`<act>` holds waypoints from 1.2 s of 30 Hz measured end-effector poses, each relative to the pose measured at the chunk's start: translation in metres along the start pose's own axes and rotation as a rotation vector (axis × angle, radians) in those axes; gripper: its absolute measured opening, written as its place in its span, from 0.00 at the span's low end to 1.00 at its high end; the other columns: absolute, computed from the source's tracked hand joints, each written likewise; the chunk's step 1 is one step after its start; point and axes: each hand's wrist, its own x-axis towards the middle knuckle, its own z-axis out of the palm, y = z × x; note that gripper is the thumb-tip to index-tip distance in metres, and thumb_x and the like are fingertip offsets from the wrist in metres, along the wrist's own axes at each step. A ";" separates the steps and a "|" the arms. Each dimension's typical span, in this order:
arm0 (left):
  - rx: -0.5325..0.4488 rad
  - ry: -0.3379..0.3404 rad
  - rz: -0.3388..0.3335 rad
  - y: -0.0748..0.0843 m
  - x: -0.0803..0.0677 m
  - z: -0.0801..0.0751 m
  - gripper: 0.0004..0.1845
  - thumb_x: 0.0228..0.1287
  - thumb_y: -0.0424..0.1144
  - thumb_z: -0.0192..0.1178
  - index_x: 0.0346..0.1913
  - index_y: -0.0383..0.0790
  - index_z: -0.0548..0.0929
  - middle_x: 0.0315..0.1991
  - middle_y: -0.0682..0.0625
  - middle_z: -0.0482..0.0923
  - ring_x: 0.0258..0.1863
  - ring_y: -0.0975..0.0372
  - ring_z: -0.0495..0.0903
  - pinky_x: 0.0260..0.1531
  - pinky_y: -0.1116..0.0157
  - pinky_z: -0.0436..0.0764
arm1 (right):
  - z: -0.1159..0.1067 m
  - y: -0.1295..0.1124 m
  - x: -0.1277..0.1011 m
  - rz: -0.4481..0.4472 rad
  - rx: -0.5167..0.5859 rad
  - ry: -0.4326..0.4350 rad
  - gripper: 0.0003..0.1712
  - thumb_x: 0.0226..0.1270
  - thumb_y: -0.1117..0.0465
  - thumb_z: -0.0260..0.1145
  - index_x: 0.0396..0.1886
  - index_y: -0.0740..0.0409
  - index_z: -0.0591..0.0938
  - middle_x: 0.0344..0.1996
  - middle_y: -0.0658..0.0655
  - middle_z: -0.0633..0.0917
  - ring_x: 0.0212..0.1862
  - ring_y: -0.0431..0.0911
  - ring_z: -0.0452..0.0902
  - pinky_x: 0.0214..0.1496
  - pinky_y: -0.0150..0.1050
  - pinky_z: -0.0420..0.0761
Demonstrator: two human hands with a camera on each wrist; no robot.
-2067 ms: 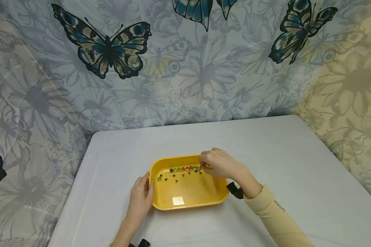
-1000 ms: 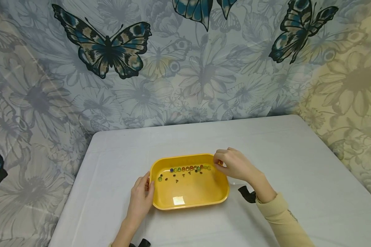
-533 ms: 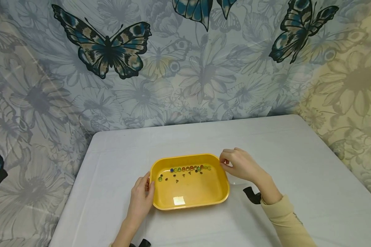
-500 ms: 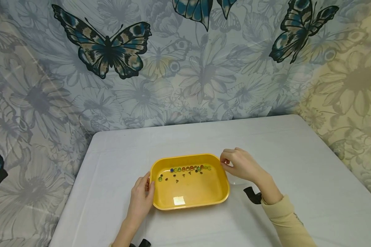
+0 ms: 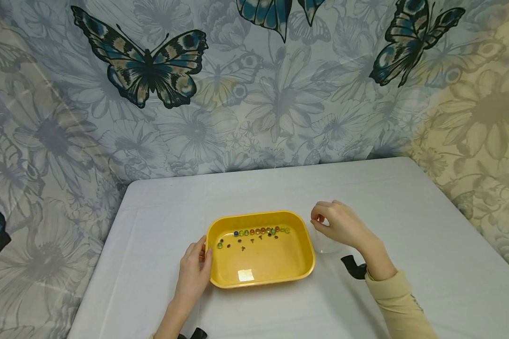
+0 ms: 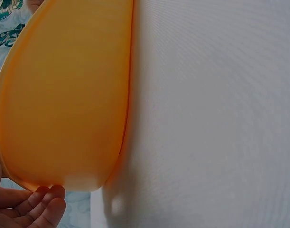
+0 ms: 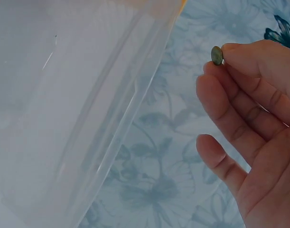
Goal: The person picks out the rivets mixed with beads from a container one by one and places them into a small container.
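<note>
In the head view my left hand (image 5: pixel 194 266) holds the left end of a shallow yellow tray (image 5: pixel 263 273), fingers and thumb at its rim. The left wrist view shows those fingertips against the tray's end wall. My right hand (image 5: pixel 343 223) is just off the tray's right end and pinches a thumbtack (image 7: pixel 217 55), whose round brass-green head shows in the right wrist view. A row of small glass marbles (image 5: pixel 257 231) in several colours lies along the tray's far side. Several tiny dark tacks (image 5: pixel 252 241) are scattered in front of it. One green marble (image 5: pixel 219 245) sits at the left.
A clear plastic container (image 5: pixel 328 246) stands right of the tray, partly hidden under my right hand; its transparent wall fills the left of the right wrist view. The table has a white cover (image 5: pixel 161 202). Behind hangs a butterfly-patterned cloth (image 5: pixel 237 117).
My right hand has moved right, from above the marble row past the tray's right rim to beside the clear container, uncovering the row's right end. My left hand has stayed at the tray.
</note>
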 end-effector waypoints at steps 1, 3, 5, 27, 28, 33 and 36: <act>0.002 0.001 0.002 0.000 0.000 0.000 0.21 0.61 0.28 0.58 0.58 0.24 0.71 0.33 0.48 0.72 0.30 0.63 0.72 0.31 0.68 0.78 | -0.001 0.000 -0.001 0.002 -0.002 0.001 0.10 0.49 0.70 0.70 0.21 0.53 0.79 0.22 0.44 0.77 0.26 0.38 0.72 0.31 0.35 0.71; 0.004 0.002 0.004 -0.001 0.000 0.000 0.22 0.61 0.28 0.58 0.58 0.24 0.71 0.33 0.48 0.72 0.31 0.63 0.72 0.31 0.68 0.78 | -0.002 0.001 -0.002 0.006 -0.003 0.000 0.10 0.49 0.70 0.69 0.21 0.53 0.78 0.22 0.44 0.77 0.26 0.39 0.72 0.31 0.35 0.71; 0.001 0.002 0.003 -0.001 0.000 0.000 0.22 0.61 0.28 0.58 0.58 0.24 0.71 0.33 0.48 0.72 0.31 0.63 0.72 0.31 0.68 0.78 | -0.002 0.002 -0.003 0.015 -0.005 -0.005 0.09 0.49 0.70 0.69 0.21 0.52 0.78 0.22 0.43 0.77 0.25 0.39 0.72 0.31 0.35 0.71; -0.002 -0.004 0.011 0.000 0.000 0.000 0.21 0.62 0.29 0.57 0.58 0.25 0.71 0.33 0.48 0.72 0.31 0.63 0.72 0.30 0.68 0.78 | -0.004 0.011 -0.014 0.095 -0.092 -0.024 0.10 0.49 0.70 0.68 0.20 0.53 0.77 0.20 0.46 0.75 0.24 0.40 0.70 0.29 0.37 0.70; -0.004 -0.006 0.011 0.000 0.000 0.000 0.21 0.63 0.29 0.57 0.58 0.25 0.71 0.33 0.48 0.72 0.31 0.63 0.72 0.30 0.68 0.78 | -0.004 0.012 -0.014 0.098 -0.094 -0.024 0.10 0.49 0.70 0.69 0.20 0.53 0.77 0.20 0.46 0.75 0.24 0.40 0.70 0.29 0.37 0.71; -0.005 -0.006 0.006 0.000 0.000 0.000 0.21 0.62 0.29 0.57 0.58 0.25 0.71 0.33 0.47 0.72 0.31 0.63 0.72 0.30 0.68 0.78 | -0.003 0.013 -0.016 0.124 -0.097 -0.043 0.09 0.50 0.70 0.68 0.20 0.53 0.78 0.20 0.46 0.76 0.24 0.40 0.71 0.30 0.40 0.72; -0.003 -0.006 0.002 0.000 0.000 0.000 0.21 0.62 0.29 0.57 0.58 0.25 0.71 0.33 0.47 0.73 0.31 0.63 0.72 0.30 0.68 0.78 | -0.003 0.013 -0.016 0.138 -0.099 -0.049 0.09 0.50 0.69 0.69 0.21 0.53 0.78 0.21 0.46 0.77 0.24 0.42 0.72 0.31 0.40 0.73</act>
